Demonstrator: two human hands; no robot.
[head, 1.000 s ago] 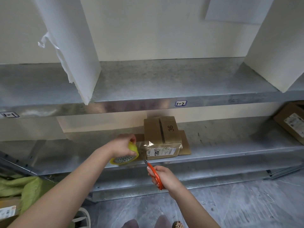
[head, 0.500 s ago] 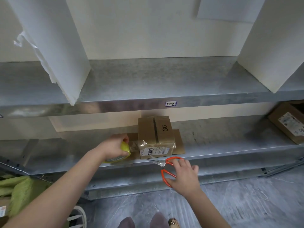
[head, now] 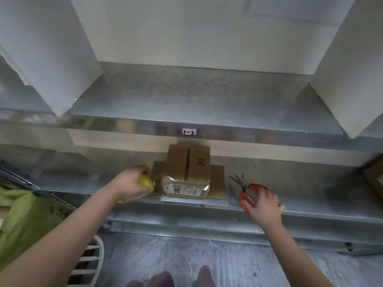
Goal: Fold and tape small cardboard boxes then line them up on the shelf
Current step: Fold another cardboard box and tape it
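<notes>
A small brown cardboard box (head: 186, 168) marked "36" stands on a flat piece of cardboard (head: 217, 183) on the lower metal shelf (head: 300, 183). Clear tape covers its front edge. My left hand (head: 129, 181) grips a yellow tape roll (head: 145, 183) just left of the box, and a strip of tape runs from the roll to the box. Orange-handled scissors (head: 245, 189) lie on the shelf right of the box. My right hand (head: 266, 206) rests on their handles with fingers spread.
The upper shelf (head: 186, 96) carries a "1-2" label (head: 189, 131) and white panels at left (head: 47, 48) and right (head: 352, 69). Another cardboard box (head: 375, 179) sits far right on the lower shelf. Green cloth (head: 24, 214) and a white basket (head: 91, 264) are at lower left.
My right hand has carried the scissors from the tape, rightward, and laid them on the shelf right of the box. My left hand still holds the roll beside the box.
</notes>
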